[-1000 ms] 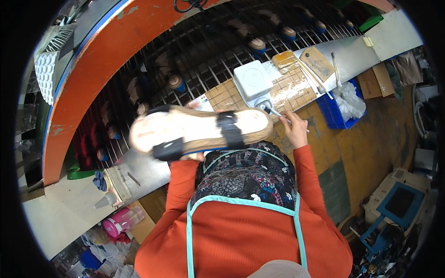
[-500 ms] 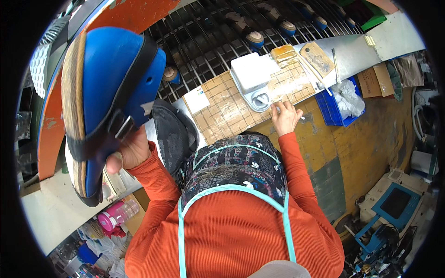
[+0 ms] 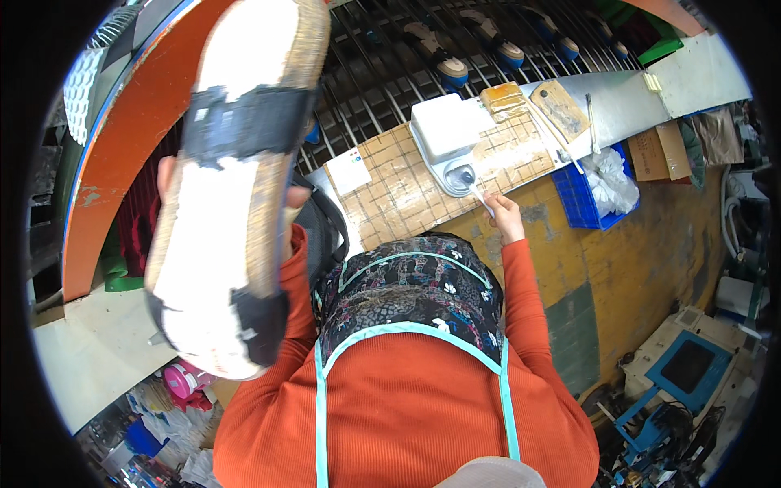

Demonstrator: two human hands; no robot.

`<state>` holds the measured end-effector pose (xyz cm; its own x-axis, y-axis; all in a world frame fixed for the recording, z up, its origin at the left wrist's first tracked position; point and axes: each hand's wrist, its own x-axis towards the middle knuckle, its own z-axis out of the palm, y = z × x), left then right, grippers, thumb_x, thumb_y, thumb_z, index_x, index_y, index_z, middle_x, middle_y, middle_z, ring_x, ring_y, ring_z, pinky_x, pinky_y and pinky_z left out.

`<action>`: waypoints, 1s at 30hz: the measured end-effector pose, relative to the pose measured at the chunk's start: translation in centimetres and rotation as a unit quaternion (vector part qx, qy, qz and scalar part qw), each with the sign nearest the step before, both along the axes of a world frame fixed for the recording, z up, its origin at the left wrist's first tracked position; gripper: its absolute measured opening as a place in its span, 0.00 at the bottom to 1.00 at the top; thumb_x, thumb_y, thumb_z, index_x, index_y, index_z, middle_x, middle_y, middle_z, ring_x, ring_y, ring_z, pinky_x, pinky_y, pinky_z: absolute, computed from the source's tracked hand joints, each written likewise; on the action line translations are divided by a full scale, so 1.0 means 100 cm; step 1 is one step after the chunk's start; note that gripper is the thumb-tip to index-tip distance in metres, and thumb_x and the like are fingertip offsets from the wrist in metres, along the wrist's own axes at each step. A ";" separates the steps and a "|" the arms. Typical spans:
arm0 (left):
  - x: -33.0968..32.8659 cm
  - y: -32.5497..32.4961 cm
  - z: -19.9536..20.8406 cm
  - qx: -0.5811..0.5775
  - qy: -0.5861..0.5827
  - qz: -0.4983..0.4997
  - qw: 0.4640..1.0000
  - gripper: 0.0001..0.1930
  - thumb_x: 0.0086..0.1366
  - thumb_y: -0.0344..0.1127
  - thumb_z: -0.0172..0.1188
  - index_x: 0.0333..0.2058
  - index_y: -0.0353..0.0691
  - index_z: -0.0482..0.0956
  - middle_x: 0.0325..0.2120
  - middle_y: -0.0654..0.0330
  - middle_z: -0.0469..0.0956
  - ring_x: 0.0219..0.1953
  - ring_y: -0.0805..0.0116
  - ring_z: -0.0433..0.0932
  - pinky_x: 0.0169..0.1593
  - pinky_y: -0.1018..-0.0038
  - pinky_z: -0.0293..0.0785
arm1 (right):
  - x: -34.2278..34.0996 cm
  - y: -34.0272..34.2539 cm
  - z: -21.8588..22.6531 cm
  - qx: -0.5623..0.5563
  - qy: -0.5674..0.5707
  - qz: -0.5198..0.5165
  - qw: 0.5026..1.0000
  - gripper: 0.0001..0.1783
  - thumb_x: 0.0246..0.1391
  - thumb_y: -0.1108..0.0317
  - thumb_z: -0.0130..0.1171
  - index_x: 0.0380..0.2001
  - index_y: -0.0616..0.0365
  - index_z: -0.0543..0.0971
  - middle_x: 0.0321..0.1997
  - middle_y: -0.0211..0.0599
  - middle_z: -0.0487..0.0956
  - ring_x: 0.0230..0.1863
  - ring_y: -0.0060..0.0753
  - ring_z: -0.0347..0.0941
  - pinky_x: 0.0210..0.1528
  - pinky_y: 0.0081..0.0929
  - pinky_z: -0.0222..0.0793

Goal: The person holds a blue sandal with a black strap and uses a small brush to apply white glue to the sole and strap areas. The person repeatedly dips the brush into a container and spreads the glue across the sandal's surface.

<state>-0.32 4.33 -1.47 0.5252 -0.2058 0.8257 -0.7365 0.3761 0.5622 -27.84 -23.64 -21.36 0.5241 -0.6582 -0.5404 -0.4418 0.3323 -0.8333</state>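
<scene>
While the left hand [image 3: 296, 200] grips the shoe [image 3: 218, 191] around its middle, fingertips showing at one edge and the thumb at the other, the palm is hidden behind it. The shoe is raised on the person's left, close to the camera and slightly blurred, its long white face turned up, with black bands across it and a tan rim along the side. The right hand [image 3: 508, 218] pinches the white handle of a brush [image 3: 481, 193] between thumb and fingers, and the brush's far end reaches into the round cup [image 3: 457, 180] at the near end of a white container [image 3: 442, 128]. That container stands on a tan board [image 3: 390, 203] marked with crossing lines. A white card [image 3: 350, 172] lies on the board to the left, and a yellow block [image 3: 503, 101] sits beyond on the right, near a wooden slab [image 3: 559, 111]. Behind the board, more shoes [image 3: 510, 55] rest on a rack [image 3: 366, 91] of metal rods. Right of the board is a blue bin [image 3: 576, 198] holding white plastic [image 3: 610, 181].
</scene>
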 end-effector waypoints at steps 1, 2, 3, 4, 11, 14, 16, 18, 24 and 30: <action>-0.001 -0.003 -0.008 0.022 -0.005 0.010 1.000 0.34 0.53 0.36 0.69 0.59 0.42 0.68 0.59 0.50 0.69 0.62 0.52 0.66 0.65 0.54 0.59 | -0.002 -0.001 -0.001 0.094 -0.025 -0.011 0.995 0.13 0.58 0.58 0.60 0.32 0.56 0.83 0.24 0.28 0.79 0.23 0.17 0.71 0.25 0.20 0.62; -0.003 -0.008 -0.015 0.045 -0.008 0.018 0.999 0.33 0.53 0.36 0.69 0.59 0.42 0.69 0.59 0.49 0.69 0.62 0.51 0.66 0.65 0.54 0.59 | -0.002 0.001 0.001 0.134 -0.081 -0.028 0.987 0.09 0.57 0.61 0.62 0.33 0.55 0.83 0.25 0.27 0.80 0.24 0.17 0.72 0.25 0.15 0.61; -0.005 -0.015 -0.022 0.068 -0.012 0.028 0.997 0.32 0.54 0.36 0.68 0.58 0.42 0.70 0.59 0.49 0.69 0.62 0.50 0.67 0.64 0.54 0.60 | -0.001 0.003 0.005 0.108 -0.093 -0.019 0.990 0.09 0.56 0.62 0.63 0.33 0.55 0.83 0.26 0.27 0.80 0.25 0.17 0.72 0.25 0.16 0.61; -0.009 -0.024 -0.029 0.089 -0.016 0.034 0.995 0.31 0.54 0.36 0.68 0.58 0.41 0.71 0.59 0.48 0.69 0.62 0.50 0.67 0.64 0.55 0.61 | 0.001 0.005 0.012 0.082 -0.106 -0.010 0.991 0.08 0.55 0.63 0.64 0.32 0.56 0.83 0.26 0.27 0.80 0.25 0.17 0.72 0.25 0.16 0.61; -0.035 -0.082 -0.034 0.128 -0.088 0.114 0.981 0.24 0.54 0.32 0.67 0.51 0.40 0.76 0.55 0.42 0.73 0.59 0.43 0.70 0.60 0.56 0.67 | 0.036 0.030 0.155 -0.616 -0.043 0.006 0.787 0.08 0.45 0.67 0.70 0.32 0.51 0.85 0.30 0.27 0.80 0.33 0.22 0.74 0.44 0.25 0.58; -0.035 -0.096 -0.017 0.095 -0.134 0.143 0.976 0.21 0.52 0.30 0.67 0.47 0.42 0.79 0.53 0.43 0.74 0.57 0.41 0.72 0.58 0.57 0.69 | 0.048 0.048 0.217 -0.620 -0.164 -0.041 0.766 0.11 0.42 0.69 0.72 0.33 0.48 0.86 0.31 0.25 0.78 0.33 0.25 0.72 0.47 0.27 0.53; -0.035 -0.100 -0.007 0.085 -0.154 0.160 0.971 0.21 0.52 0.29 0.67 0.47 0.41 0.79 0.52 0.44 0.76 0.57 0.41 0.72 0.58 0.56 0.70 | 0.053 0.063 0.240 -0.544 -0.241 -0.027 0.803 0.12 0.45 0.73 0.70 0.37 0.52 0.86 0.38 0.30 0.76 0.30 0.21 0.70 0.39 0.23 0.62; -0.036 -0.100 0.000 0.079 -0.169 0.182 0.965 0.21 0.51 0.30 0.68 0.46 0.39 0.79 0.51 0.45 0.77 0.57 0.41 0.72 0.58 0.55 0.70 | 0.062 0.070 0.249 -0.493 -0.299 0.011 0.817 0.13 0.47 0.77 0.67 0.38 0.56 0.85 0.41 0.34 0.73 0.28 0.16 0.68 0.28 0.14 0.66; -0.040 -0.085 0.005 0.108 -0.186 0.212 0.953 0.19 0.50 0.31 0.66 0.44 0.41 0.82 0.49 0.49 0.78 0.56 0.41 0.73 0.57 0.51 0.70 | 0.090 0.079 0.240 -0.465 -0.307 0.016 0.830 0.12 0.49 0.76 0.66 0.39 0.56 0.85 0.40 0.33 0.72 0.28 0.16 0.66 0.29 0.15 0.65; -0.040 -0.073 0.006 0.114 -0.210 0.215 0.947 0.20 0.48 0.32 0.68 0.43 0.50 0.82 0.49 0.54 0.79 0.54 0.41 0.74 0.56 0.47 0.70 | 0.114 0.067 0.245 -0.555 -0.274 -0.011 0.785 0.12 0.48 0.71 0.69 0.38 0.50 0.86 0.39 0.28 0.72 0.23 0.16 0.66 0.38 0.20 0.59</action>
